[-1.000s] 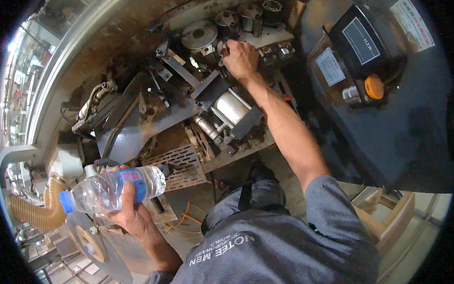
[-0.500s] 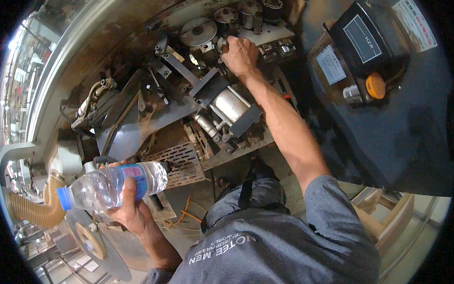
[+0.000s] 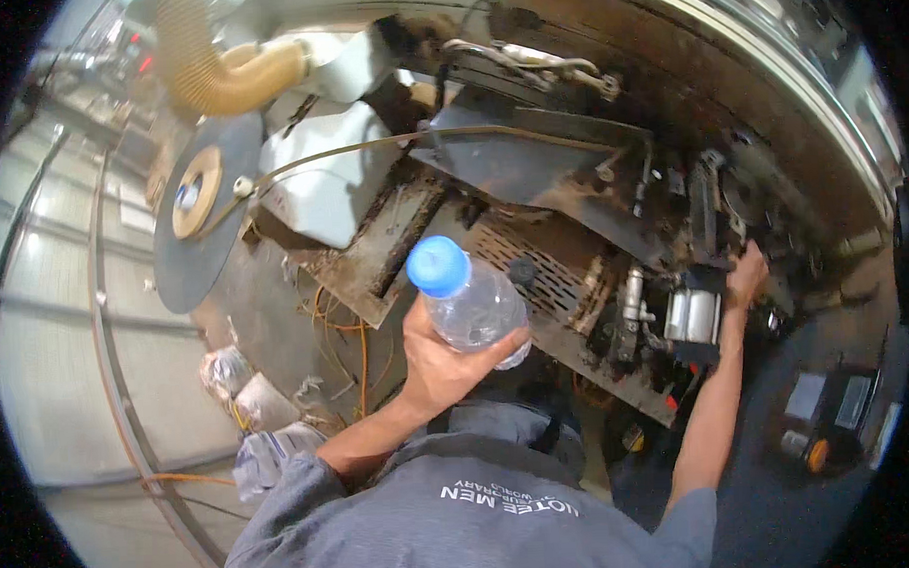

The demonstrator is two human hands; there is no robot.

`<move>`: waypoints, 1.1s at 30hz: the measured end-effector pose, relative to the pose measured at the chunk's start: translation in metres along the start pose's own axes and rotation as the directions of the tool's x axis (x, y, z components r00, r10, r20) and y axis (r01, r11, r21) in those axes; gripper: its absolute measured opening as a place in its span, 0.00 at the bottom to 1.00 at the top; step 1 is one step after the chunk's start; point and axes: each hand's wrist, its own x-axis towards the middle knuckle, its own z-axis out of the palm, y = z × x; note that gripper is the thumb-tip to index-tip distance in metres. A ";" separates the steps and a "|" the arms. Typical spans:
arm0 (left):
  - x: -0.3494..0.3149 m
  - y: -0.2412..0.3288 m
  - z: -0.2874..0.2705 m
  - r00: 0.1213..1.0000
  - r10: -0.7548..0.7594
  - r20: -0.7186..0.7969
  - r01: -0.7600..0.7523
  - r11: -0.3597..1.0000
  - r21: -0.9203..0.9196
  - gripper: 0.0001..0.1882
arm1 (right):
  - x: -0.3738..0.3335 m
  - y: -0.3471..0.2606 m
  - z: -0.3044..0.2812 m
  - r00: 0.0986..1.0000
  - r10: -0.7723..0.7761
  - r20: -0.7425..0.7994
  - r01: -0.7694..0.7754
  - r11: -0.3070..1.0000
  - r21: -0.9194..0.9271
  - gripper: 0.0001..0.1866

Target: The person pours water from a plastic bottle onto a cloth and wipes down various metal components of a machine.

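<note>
A clear plastic water bottle [image 3: 478,303] with a blue cap [image 3: 439,266] is gripped in my left hand [image 3: 439,363], its cap end tilted up toward me. The fingers wrap round its side, and its lower end is partly hidden by the thumb. Over on the right, my right arm reaches out to the machine. There my right hand [image 3: 747,274] is closed among dark metal parts, just beyond a silver air cylinder [image 3: 692,316]. Whatever its fingers grip is too small and dark to name.
A slotted metal plate [image 3: 534,266] and a grey sheet guide [image 3: 510,167] lie on the machine bed. To the left stand a large reel disc [image 3: 178,259], a tan ribbed hose [image 3: 212,87] and plastic bags [image 3: 263,401] on the floor. A black motor box [image 3: 829,406] sits at right.
My view has swung left, bringing the reel and floor bags in. The bottle, lying nearly level before, now points its cap up toward me. My right hand stays at the machine.
</note>
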 end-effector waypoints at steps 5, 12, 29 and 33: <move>-0.019 -0.008 -0.031 0.994 -0.063 -0.088 0.062 0.998 -0.008 0.32 | 0.013 0.048 0.024 0.989 -0.145 -0.041 0.145 0.989 0.004 0.14; -0.029 -0.014 -0.039 0.970 -0.095 -0.223 0.085 0.995 -0.055 0.32 | 0.010 0.057 0.014 0.983 0.066 0.172 -0.058 0.997 -0.051 0.23; -0.038 -0.015 -0.087 0.983 -0.023 -0.182 0.014 0.999 -0.049 0.36 | -0.039 -0.018 -0.040 0.996 -0.025 -0.090 0.046 0.970 0.238 0.13; -0.049 -0.014 -0.110 0.968 -0.003 -0.249 -0.009 0.999 -0.048 0.36 | -0.052 -0.038 -0.068 0.994 0.010 -0.110 0.021 0.962 0.272 0.13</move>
